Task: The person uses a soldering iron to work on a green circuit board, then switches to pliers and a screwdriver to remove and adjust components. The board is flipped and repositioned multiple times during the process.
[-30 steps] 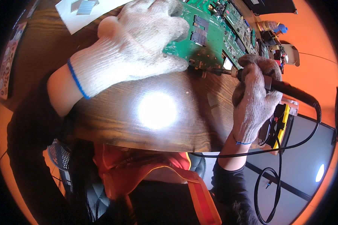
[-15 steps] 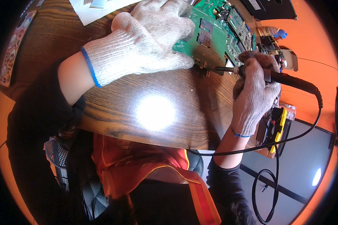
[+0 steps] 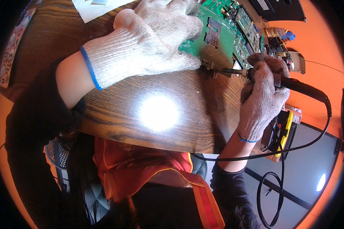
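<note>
A green circuit board (image 3: 226,41) with a dark slot-shaped part lies under my left hand (image 3: 153,45), which wears a white knitted glove. That hand grips the board's left side, its thumb along the near edge; some fingertips are hidden. In my gloved right hand (image 3: 262,95) is a soldering iron (image 3: 300,87), held closed around the handle. Its metal shaft points left, and the tip meets the near edge of the board, where the surface looks browned and a small metal part sticks out.
More circuit boards (image 3: 248,28) lie behind. A blue-capped bottle (image 3: 289,36) and a black case (image 3: 279,9) stand at the far right. The iron's black cable (image 3: 313,135) loops down past the brown wooden table's (image 3: 187,110) edge. White paper (image 3: 99,9) lies far left.
Both hands, the board and the soldering iron have shifted slightly to the right in the picture. The iron's tip stays at the board's near edge.
</note>
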`<state>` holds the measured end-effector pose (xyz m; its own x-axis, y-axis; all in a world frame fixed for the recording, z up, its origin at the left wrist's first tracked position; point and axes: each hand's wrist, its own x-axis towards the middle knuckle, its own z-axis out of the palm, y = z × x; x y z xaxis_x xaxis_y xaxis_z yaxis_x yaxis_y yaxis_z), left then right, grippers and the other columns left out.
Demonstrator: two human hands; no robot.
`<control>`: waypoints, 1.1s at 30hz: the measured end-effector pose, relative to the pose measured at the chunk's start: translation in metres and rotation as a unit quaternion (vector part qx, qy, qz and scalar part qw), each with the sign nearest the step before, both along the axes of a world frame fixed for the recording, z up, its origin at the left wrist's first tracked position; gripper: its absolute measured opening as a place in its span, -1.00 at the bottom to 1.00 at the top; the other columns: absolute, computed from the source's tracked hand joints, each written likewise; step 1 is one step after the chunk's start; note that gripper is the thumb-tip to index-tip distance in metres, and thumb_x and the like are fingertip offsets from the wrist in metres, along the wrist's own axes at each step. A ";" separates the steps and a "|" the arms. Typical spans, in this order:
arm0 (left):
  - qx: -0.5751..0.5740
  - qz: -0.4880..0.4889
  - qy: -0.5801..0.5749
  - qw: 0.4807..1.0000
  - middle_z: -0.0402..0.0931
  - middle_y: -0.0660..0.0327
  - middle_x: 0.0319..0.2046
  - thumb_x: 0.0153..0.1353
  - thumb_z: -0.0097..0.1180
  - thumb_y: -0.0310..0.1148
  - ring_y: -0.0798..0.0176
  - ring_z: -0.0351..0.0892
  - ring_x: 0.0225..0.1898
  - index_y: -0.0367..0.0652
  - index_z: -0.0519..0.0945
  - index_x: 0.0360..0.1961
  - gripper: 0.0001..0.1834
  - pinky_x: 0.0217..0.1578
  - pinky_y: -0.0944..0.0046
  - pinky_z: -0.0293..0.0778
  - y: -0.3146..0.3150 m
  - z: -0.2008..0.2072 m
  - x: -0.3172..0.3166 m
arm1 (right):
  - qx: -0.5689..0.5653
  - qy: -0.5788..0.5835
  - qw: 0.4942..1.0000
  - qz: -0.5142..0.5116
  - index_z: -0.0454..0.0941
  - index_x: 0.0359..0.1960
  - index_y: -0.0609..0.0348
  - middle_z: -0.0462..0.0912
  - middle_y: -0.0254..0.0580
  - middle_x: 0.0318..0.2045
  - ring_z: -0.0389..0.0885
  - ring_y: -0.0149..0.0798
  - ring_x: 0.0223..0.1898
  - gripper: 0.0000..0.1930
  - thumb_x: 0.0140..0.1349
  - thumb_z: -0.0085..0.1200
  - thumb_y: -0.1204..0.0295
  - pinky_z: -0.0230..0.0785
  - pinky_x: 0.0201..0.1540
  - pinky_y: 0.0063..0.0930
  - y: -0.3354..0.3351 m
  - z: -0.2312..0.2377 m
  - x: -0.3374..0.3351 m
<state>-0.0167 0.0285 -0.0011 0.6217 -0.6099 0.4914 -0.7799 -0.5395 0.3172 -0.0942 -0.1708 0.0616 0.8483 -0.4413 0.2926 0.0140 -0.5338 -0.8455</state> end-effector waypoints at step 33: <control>0.033 0.047 0.028 0.998 0.38 0.04 -0.04 0.00 0.22 -0.03 -0.04 0.39 0.01 -0.02 0.57 -0.20 -0.60 -0.02 -0.04 0.37 0.000 -0.001 -0.006 | 0.095 -0.144 0.985 0.015 0.43 -0.20 0.30 0.53 -0.14 -0.55 0.39 -0.54 -0.69 -0.83 0.17 0.00 0.55 0.25 -0.74 -0.74 -0.029 -0.011 -0.002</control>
